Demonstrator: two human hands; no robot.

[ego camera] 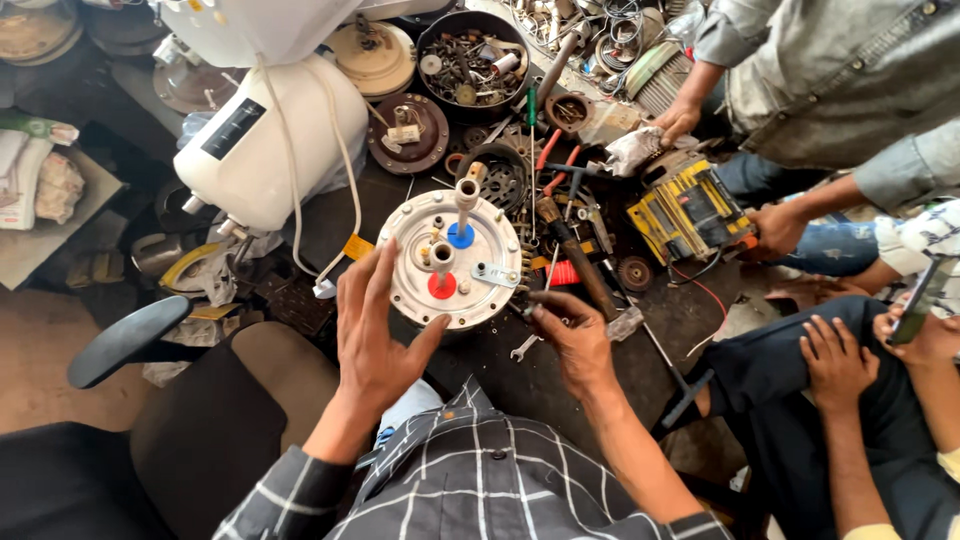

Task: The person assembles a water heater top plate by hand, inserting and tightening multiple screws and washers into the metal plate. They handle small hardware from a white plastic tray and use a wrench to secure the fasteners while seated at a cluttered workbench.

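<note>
A round white metal plate (405,240) with two upright pipe stubs, one ringed blue and one ringed red, lies on the dark workbench (690,320) in front of me. My left hand (372,335) rests open against the plate's near-left rim, fingers spread upward. My right hand (572,338) is just right of the plate with its fingers curled, pinching what looks like a small dark part or tool tip near the rim. A hammer (588,277) lies beside that hand.
A white water-heater tank (265,145) with a cord lies at the back left. A bowl of screws (472,62) stands behind. Loose tools and a spanner (521,348) are scattered around. Other people sit at the right, one holding a yellow power tool (688,208). A chair armrest (125,340) is at left.
</note>
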